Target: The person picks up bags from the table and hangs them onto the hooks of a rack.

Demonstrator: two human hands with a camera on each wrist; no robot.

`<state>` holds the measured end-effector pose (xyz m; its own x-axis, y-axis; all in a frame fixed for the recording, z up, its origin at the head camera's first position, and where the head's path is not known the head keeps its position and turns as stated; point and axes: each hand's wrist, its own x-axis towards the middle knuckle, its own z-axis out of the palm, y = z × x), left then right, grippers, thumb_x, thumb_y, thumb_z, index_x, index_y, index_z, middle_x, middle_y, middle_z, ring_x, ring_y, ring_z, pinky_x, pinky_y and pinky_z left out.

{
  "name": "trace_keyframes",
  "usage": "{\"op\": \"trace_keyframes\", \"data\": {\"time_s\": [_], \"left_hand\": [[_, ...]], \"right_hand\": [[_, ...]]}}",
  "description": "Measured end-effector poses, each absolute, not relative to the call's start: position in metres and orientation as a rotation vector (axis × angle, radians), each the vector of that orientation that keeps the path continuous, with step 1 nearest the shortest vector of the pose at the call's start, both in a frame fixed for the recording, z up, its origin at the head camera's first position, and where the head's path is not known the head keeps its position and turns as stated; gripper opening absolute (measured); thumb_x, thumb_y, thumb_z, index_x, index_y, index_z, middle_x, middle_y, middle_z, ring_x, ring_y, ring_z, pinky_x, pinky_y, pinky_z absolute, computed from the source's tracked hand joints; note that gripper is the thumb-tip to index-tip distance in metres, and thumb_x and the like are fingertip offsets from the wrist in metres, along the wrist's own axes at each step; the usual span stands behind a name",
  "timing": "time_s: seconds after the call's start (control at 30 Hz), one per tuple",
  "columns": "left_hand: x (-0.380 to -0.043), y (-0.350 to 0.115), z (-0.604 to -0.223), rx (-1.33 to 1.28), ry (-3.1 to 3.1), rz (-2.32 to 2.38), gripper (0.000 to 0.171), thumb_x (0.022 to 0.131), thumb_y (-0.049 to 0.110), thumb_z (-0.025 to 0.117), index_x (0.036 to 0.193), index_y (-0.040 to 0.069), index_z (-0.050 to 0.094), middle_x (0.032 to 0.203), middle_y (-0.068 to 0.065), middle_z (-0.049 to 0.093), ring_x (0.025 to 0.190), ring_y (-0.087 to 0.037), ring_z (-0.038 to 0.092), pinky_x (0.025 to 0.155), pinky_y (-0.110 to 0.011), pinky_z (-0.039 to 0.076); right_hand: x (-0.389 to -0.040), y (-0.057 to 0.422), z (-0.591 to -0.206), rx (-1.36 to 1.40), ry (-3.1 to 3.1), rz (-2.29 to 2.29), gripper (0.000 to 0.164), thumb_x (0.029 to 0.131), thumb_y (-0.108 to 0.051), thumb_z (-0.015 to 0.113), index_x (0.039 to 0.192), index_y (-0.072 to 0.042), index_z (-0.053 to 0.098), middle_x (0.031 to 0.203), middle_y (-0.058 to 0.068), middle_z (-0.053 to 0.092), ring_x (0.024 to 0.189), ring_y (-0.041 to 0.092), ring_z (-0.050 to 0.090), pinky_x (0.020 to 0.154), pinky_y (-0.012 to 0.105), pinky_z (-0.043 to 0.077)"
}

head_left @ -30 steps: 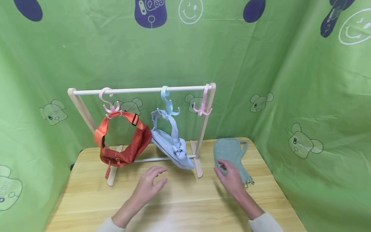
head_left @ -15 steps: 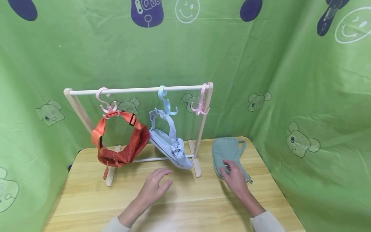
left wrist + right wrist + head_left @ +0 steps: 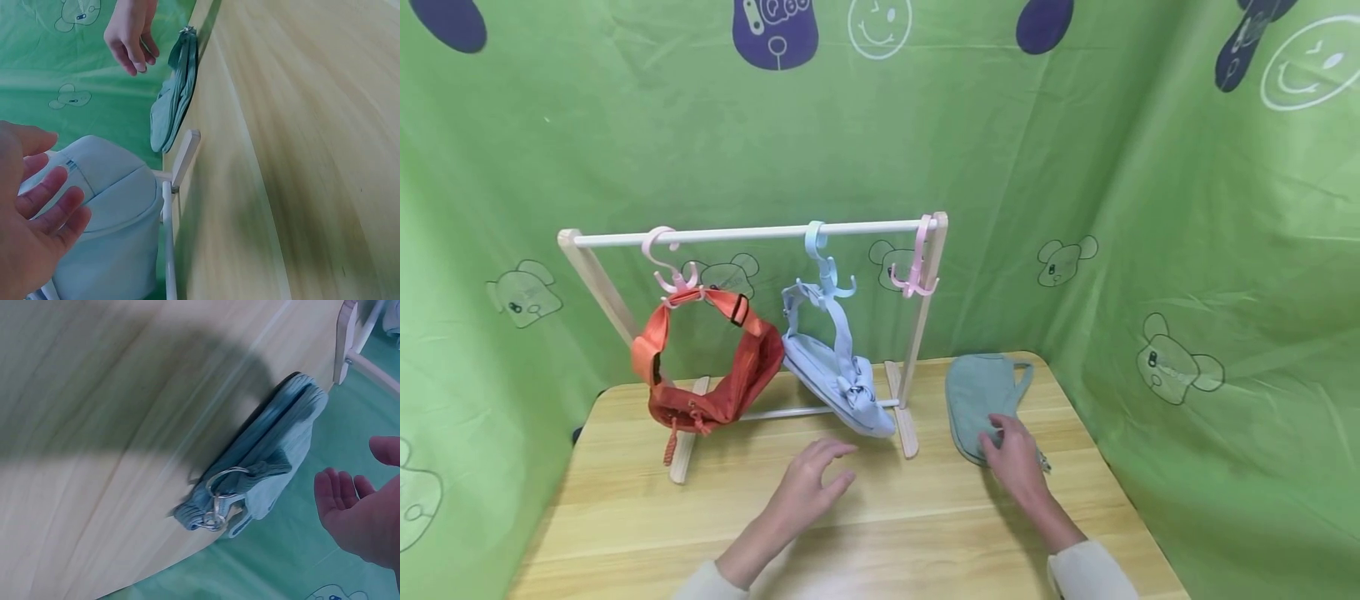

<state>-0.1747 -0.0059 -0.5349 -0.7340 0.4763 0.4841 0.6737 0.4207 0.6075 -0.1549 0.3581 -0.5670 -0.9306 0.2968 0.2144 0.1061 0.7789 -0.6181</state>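
Observation:
A sage-green shoulder bag (image 3: 981,396) lies flat on the right of the table, its metal rings (image 3: 219,509) and strap toward the near side. My right hand (image 3: 1018,462) hovers over its near end with loosely bent fingers; the right wrist view shows a gap between hand and bag. Held in the air left of it, my left hand (image 3: 808,492) has fingers and thumb apart and nothing between them. Behind that hand, a light-blue bag (image 3: 835,375) hangs by its strap from a blue hook (image 3: 827,271). A red-orange bag (image 3: 730,392) hangs from a pink hook (image 3: 679,279) farther left.
The hooks hang on the white bar (image 3: 737,235) of a rack with wooden uprights and feet (image 3: 906,429). Another pink hook (image 3: 916,279), bearing nothing, hangs at the bar's right end. Green printed curtains (image 3: 1210,300) surround the wooden table (image 3: 880,533) at the back and sides.
Both hands have drifted a little to the right, the right one across the green bag's near end. The head view has shifted slightly. The bags stay in place.

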Motion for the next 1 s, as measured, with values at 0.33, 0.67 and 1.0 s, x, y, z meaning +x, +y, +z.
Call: {"op": "trace_keyframes", "data": {"time_s": [0.33,0.67,1.0], "left_hand": [[-0.174,0.001,-0.542,-1.007,-2.451,-1.226,0.037,0.086,0.011,0.081,0.121,0.004,0.072,0.119,-0.009,0.075,0.111,-0.023,0.071,0.098,-0.04,0.061],[-0.173,0.01,-0.555,-0.99,-2.48,-1.27,0.037,0.086,0.011,0.081,0.122,0.006,0.071,0.117,-0.006,0.075,0.107,-0.019,0.071,0.095,-0.037,0.061],[-0.17,0.025,-0.564,-1.018,-2.54,-1.293,0.036,0.09,0.011,0.078,0.124,0.007,0.07,0.12,-0.006,0.074,0.108,-0.019,0.07,0.096,-0.037,0.06]], "right_hand": [[-0.159,0.366,-0.575,-0.407,-2.675,0.848,0.046,0.095,-0.012,0.068,0.134,0.01,0.058,0.132,0.033,0.063,0.112,0.046,0.066,0.096,0.059,0.057],[-0.16,0.373,-0.581,-0.493,-2.699,0.81,0.049,0.094,-0.009,0.066,0.136,0.015,0.055,0.131,0.039,0.06,0.123,0.055,0.059,0.105,0.063,0.051],[-0.16,0.381,-0.586,-0.579,-2.704,0.827,0.05,0.091,-0.004,0.063,0.137,0.014,0.054,0.122,0.035,0.068,0.115,0.053,0.064,0.098,0.064,0.053]]}}
